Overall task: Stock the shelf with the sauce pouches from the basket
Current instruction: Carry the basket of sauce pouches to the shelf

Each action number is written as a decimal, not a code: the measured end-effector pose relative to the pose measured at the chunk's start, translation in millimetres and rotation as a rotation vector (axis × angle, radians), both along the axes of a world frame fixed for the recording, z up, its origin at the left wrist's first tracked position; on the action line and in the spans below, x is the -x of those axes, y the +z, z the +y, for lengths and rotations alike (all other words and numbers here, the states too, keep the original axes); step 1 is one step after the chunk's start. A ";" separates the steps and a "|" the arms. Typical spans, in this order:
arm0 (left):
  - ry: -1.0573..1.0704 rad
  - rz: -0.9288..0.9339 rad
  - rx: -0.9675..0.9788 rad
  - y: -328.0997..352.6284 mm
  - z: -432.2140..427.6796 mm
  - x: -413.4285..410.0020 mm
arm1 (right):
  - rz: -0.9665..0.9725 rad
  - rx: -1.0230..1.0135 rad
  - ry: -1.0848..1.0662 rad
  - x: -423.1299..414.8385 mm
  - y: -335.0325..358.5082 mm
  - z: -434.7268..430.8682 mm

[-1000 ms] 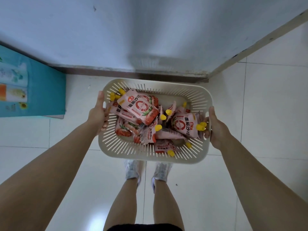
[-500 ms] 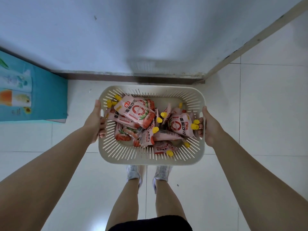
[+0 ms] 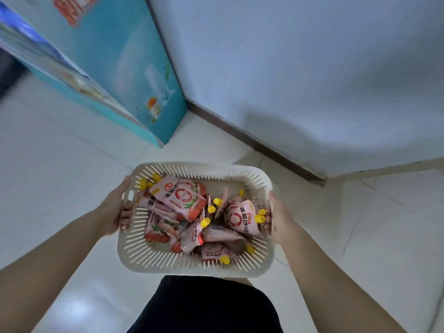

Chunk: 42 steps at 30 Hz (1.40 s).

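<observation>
Head view | left hand (image 3: 113,212) grip grasping basket (image 3: 192,270) at 9 o'clock | right hand (image 3: 281,219) grasping at 3 o'clock | pouches (image 3: 180,198) inside

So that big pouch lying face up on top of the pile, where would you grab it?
Likely from straight above: the top pouch lies face up with nothing over it. Pinch across its two long edges near the middle. One hand must let go first, since the left hand and right hand both grip the basket.
</observation>
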<state>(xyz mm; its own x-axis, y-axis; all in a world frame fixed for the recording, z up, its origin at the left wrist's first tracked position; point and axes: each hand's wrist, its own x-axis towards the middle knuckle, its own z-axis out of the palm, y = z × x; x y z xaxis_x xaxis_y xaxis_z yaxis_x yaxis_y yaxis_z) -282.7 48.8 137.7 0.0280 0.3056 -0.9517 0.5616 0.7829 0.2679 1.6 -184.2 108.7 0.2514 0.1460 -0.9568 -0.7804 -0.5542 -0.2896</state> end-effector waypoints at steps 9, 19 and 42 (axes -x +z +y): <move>0.392 -0.092 -0.037 122.9 -2.4 214.1 | -0.104 -0.005 0.476 146.4 119.9 137.3; 0.804 -0.140 -0.068 167.3 16.6 465.9 | -0.300 -0.074 0.917 393.4 185.4 330.7; 1.703 0.013 -0.206 229.3 82.2 948.9 | -0.186 -0.231 1.902 1063.8 229.5 657.7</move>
<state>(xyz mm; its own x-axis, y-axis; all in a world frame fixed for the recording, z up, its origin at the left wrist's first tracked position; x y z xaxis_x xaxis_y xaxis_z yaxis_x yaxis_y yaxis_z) -1231.6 130.9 367.0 -0.4404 0.0884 -0.8934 -0.8013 0.4101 0.4356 -1062.2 473.5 338.1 -0.2855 0.4110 -0.8658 0.7580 -0.4560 -0.4664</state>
